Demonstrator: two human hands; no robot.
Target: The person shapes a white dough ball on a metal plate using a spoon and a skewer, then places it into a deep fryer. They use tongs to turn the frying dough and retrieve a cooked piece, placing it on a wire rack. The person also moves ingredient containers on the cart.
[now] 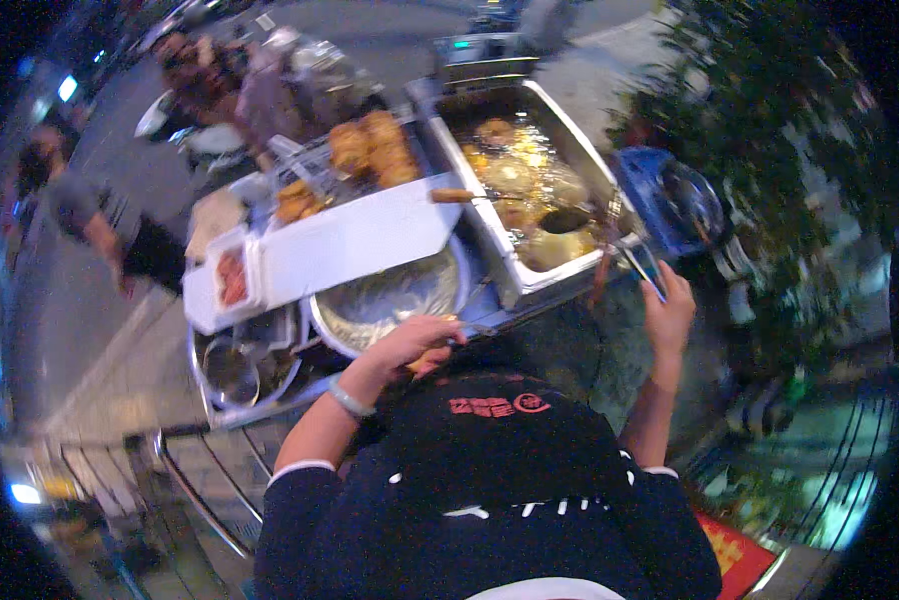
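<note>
My left hand point(419, 345) is closed round a small utensil with a thin metal part, beside the rim of a round basin point(464, 289); blur hides its type. In my right hand point(668, 307) are metal tongs point(643, 268), at the near right corner of a rectangular metal fryer point(513, 259). Round pieces of food point(509, 174) lie in its bubbling oil. A ladle with a wooden handle point(451, 196) rests across the fryer's left rim, its dark bowl over the oil. Golden fried pieces point(374, 150) sit on a rack left of the fryer.
A white board point(359, 240) spans the basin, with a tray of reddish food point(232, 277) at its left. Farther left is a metal pot point(230, 371). A blue container point(663, 199) stands right of the fryer, near leafy plants point(764, 150). People are beyond the stall and at left.
</note>
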